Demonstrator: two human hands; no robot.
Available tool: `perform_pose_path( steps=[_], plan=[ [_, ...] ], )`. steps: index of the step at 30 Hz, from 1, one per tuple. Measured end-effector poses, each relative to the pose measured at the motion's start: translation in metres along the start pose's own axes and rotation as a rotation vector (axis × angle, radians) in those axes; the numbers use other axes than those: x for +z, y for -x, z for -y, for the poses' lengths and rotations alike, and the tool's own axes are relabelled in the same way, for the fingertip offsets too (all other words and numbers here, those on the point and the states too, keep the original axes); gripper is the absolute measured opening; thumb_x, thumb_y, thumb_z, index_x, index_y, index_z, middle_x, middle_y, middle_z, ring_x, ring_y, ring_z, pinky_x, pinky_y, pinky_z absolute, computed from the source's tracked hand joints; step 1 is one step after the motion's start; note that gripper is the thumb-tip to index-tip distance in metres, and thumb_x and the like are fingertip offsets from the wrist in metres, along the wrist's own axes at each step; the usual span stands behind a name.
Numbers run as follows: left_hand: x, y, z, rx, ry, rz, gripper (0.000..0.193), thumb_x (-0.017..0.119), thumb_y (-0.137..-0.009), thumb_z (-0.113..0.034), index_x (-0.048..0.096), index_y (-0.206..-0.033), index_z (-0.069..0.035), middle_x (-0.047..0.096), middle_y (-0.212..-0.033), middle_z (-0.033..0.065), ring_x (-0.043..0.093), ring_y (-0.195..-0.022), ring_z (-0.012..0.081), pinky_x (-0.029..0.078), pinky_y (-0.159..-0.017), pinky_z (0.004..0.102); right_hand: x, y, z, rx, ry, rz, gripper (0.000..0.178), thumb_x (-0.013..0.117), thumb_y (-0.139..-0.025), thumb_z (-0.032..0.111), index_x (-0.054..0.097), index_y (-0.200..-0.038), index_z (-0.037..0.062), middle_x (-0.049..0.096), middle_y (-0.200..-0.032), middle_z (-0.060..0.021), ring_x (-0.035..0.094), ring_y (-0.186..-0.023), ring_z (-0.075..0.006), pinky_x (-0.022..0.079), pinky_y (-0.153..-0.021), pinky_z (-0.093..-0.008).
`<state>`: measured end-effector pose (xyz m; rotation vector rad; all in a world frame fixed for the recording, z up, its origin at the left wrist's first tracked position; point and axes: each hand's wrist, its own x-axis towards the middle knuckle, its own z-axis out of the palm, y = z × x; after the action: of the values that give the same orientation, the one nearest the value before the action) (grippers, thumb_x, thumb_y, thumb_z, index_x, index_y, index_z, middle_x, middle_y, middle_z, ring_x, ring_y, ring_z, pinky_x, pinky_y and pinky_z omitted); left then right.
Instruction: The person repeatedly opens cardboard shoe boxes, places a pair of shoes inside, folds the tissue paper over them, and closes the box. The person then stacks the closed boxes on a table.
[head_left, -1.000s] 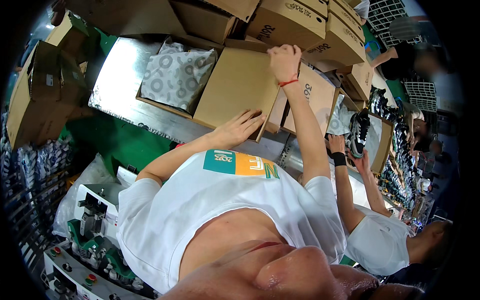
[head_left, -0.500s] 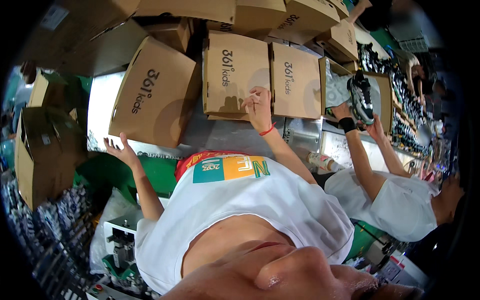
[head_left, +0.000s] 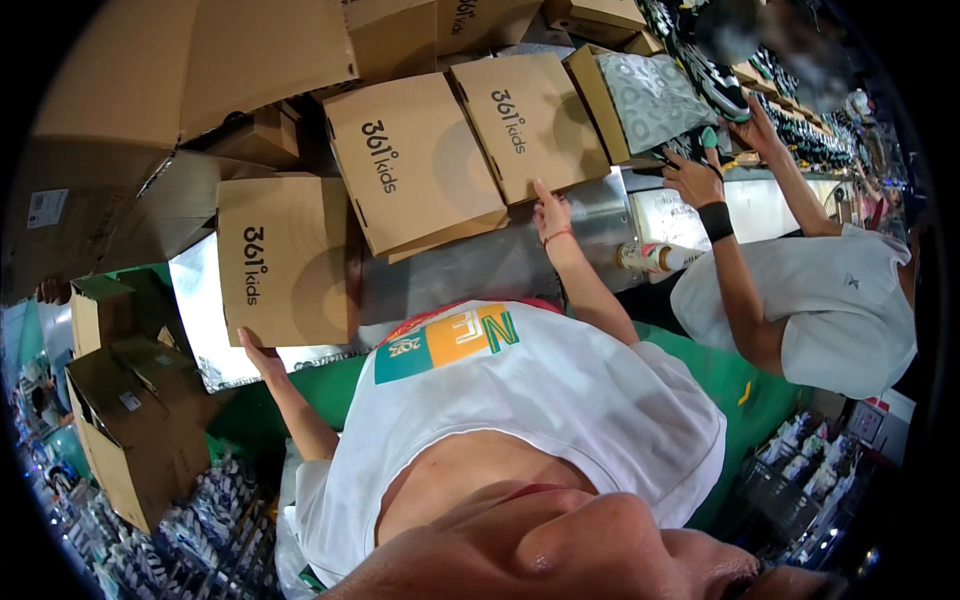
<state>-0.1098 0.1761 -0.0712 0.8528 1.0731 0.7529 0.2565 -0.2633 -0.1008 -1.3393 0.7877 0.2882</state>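
- Now reaches with the right hand point(head_left: 552, 215) to the near edge of the right box point(head_left: 530, 130), no longer over the middle box point(head_left: 415, 165); now touches the near edge of the left box point(head_left: 285, 262) with the left hand point(head_left: 262, 358), no longer just off it;
- Holds the hands wide apart; puts one right finger on top of the right box; cannot tell a tight hold from a light touch, for left or right;
- Could tip the left box off the metal table point(head_left: 450, 270) by pulling too hard, with its near side so close to the table's edge; could bump the middle box by sliding the right box sideways; could pop up a lid by pushing with a finger;
- Looks brown, flat and shut on all three boxes, with dark marks on top; shows card poking out under the middle box's near edge, maybe from a loose fit;
- Sits in a row on the shiny metal table, with the right box just beside an open box point(head_left: 597, 110) with patterned paper point(head_left: 650, 100).
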Motion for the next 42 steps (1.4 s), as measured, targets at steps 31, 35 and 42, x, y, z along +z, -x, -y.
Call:
perform_pose_path(
  steps=[31,35,42],
  plan=[
    [0.035,0.014,0.065,0.268,-0.708,0.198,0.047,0.044,-0.091,-0.04,0.054,-0.111,0.001,0.062,-0.093,0.0138,0.058,-0.085,0.021,0.045,-0.073,0.0296,0.357,0.049,0.175,-2.051,1.673,0.39,0.076,0.074,-0.064,0.029,0.039,-0.129,0.0088,0.045,-0.124,-0.0081,0.037,-0.114,-0.0272,0.03,-0.093,-0.0411],
    [0.027,0.013,0.06,0.183,-0.741,0.285,0.043,0.047,-0.091,-0.036,0.054,-0.111,0.001,0.061,-0.085,0.01,0.058,-0.077,0.0165,0.045,-0.067,0.0275,0.375,0.065,0.198,-1.992,1.825,0.609,0.069,0.074,-0.057,0.036,0.049,-0.115,0.0065,0.054,-0.114,-0.0092,0.039,-0.115,-0.0245,0.034,-0.089,-0.0389],
    [0.026,0.006,0.057,0.272,-0.81,0.386,0.046,0.047,-0.09,-0.039,0.052,-0.106,0.004,0.055,-0.091,0.0192,0.055,-0.085,0.0277,0.044,-0.071,0.0355,0.344,0.119,0.256,-2.08,1.73,0.515,0.059,0.074,-0.057,0.032,0.048,-0.101,0.0021,0.057,-0.089,-0.0138,0.055,-0.086,-0.0323,0.04,-0.078,-0.0406]
  ],
)
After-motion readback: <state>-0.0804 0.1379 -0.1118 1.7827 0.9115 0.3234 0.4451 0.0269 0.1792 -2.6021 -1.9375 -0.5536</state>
